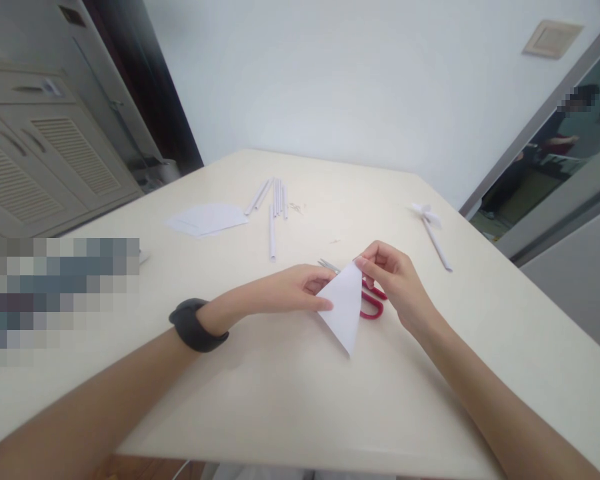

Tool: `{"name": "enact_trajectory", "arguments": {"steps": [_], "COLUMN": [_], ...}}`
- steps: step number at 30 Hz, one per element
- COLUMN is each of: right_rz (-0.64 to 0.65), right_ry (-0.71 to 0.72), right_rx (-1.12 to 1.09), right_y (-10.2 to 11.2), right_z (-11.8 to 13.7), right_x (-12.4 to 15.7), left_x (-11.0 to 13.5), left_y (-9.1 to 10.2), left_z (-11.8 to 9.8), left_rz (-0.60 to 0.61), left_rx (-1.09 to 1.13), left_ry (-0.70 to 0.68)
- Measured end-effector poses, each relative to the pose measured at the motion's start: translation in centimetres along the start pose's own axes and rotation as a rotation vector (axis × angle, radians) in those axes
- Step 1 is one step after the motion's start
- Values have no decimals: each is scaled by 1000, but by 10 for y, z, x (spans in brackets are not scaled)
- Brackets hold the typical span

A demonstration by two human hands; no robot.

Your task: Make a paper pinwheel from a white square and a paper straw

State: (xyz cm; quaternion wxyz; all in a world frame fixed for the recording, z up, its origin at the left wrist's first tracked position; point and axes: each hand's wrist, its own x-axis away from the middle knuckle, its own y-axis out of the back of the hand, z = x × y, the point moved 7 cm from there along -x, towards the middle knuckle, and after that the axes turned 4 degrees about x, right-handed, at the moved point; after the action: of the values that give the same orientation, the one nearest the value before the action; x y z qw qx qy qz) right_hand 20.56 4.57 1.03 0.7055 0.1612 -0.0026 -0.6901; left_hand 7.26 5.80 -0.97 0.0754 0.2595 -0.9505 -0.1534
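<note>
A triangular piece of white paper (344, 303) is held up above the table between both hands. My left hand (305, 288) pinches its left edge, thumb in front and the other fingers partly behind the sheet. At the top corner, my right hand (387, 270) grips the paper between thumb and fingertips. Red-handled scissors (373, 308) lie on the table behind the paper, which covers their middle; their metal tips show to the left of the right hand.
On the white table (280, 393) lie several rolled paper tubes (279, 198), a single tube (273, 233) and flat paper sheets (207, 220). A paper pinwheel-like piece on a stick (436, 241) rests at the right. Beyond a doorway, a person (555, 140) is visible.
</note>
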Motion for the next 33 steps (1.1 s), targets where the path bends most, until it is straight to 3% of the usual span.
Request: {"name": "enact_trajectory", "arguments": {"steps": [3,7,11,14,21,27,33], "right_rz": [-5,24,140,167,196,225,231], "right_ry": [26,-50,-147,-135,-64,4,-54], "right_rx": [-6,-9,26,51,201,385,269], "right_y": [1,-2,-9,-11,-17,-29,-24], "right_z": [3,1,-8,-11,-2,6,-2], "right_x": [1,1,0,0,7,13,9], "left_x": [-1,-1,1,5,3,6,9], "left_y": [0,2,19,28,15,21,30], "left_z": [-2,-3,-1,-1,-9,-9,-3], "left_rz": [-4,-35,-219,-326,-214,-305,-458], "left_rx": [2,119,205,184,258,171,210], "left_ry": [-7,-5,19,29,32,125,90]}}
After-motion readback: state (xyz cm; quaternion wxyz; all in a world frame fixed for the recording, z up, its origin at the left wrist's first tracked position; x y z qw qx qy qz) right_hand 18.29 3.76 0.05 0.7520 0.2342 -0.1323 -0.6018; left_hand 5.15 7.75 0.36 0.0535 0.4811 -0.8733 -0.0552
